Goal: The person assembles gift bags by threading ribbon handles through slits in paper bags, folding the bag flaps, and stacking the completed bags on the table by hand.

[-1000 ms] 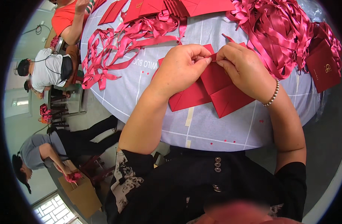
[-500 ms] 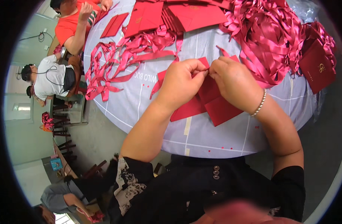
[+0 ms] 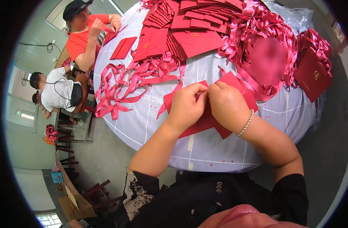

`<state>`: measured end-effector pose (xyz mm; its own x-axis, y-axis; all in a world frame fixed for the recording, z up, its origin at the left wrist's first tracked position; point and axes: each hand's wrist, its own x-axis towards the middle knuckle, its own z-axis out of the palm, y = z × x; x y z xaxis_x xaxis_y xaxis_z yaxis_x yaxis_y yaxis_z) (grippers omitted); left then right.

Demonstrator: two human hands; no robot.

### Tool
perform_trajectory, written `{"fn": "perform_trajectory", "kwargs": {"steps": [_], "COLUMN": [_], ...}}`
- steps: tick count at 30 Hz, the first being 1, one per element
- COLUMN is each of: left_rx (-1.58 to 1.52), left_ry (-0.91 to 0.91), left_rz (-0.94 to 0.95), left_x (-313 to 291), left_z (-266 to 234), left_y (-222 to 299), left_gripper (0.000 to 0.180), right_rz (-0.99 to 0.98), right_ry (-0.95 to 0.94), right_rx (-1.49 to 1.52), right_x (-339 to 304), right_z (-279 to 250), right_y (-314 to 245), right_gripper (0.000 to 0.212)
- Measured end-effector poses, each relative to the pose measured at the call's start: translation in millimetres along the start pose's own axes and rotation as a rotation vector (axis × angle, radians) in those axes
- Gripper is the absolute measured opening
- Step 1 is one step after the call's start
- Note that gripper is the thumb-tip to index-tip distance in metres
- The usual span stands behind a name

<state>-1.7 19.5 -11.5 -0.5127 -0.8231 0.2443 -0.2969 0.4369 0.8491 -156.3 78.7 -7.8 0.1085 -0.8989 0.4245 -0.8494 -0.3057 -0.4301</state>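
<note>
Two flat red paper pieces, which look like folded bags, overlap on the table in front of me. One red piece [image 3: 245, 90] shows mostly on the right, and the other red piece [image 3: 195, 128] lies to the left. Over them my left hand [image 3: 186, 109] and my right hand [image 3: 228, 108] meet with closed, pinching fingers. Their fingertips nearly touch, and whatever sits between them is hidden. A beaded bracelet [image 3: 247, 123] circles my right wrist. Just left of my left hand, a pink ribbon end [image 3: 161, 110] lies on the cloth.
Behind my hands lie stacked red bags [image 3: 197, 41]. Loose pink ribbons [image 3: 122, 85] spread on the left, with a bigger ribbon heap [image 3: 244, 40] on the right. Clear plastic [image 3: 297, 17] sits at the far right. A person in orange [image 3: 79, 47] works at the table's far left.
The view has tilted up a little, showing more of the far table and the person in orange. My right hand has come inward, closer to my left, uncovering more of the right red piece.
</note>
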Motion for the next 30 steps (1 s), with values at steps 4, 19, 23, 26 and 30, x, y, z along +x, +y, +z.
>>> {"fn": "perform_trajectory", "kwargs": {"steps": [4,19,23,26,30], "left_rx": [-0.099,0.211,0.298,0.357,0.483], "left_ry": [-0.039,-0.039,0.058,-0.005,-0.095], "left_rz": [-0.072,0.555,0.63,0.732,0.771], "left_x": [-1.7,6.3,-3.8,-3.7,-7.5], "left_z": [-6.8,-10.0,2.0,5.1,5.0], "left_y": [-4.8,7.7,21.6,22.6,24.3], "left_gripper": [0.011,0.029,0.032,0.031,0.034], "right_rz": [0.159,-0.11,0.077,0.149,0.211], "right_ry": [-0.208,-0.159,-0.476,-0.478,-0.586], "right_rx": [0.348,0.42,0.559,0.678,0.761], "right_x": [10.3,17.5,21.7,18.9,26.1], "right_z": [-33.6,-56.0,-71.9,-68.9,-69.5], "right_y": [5.7,29.1,47.2,47.5,53.0], "right_gripper": [0.015,0.021,0.012,0.01,0.014]}}
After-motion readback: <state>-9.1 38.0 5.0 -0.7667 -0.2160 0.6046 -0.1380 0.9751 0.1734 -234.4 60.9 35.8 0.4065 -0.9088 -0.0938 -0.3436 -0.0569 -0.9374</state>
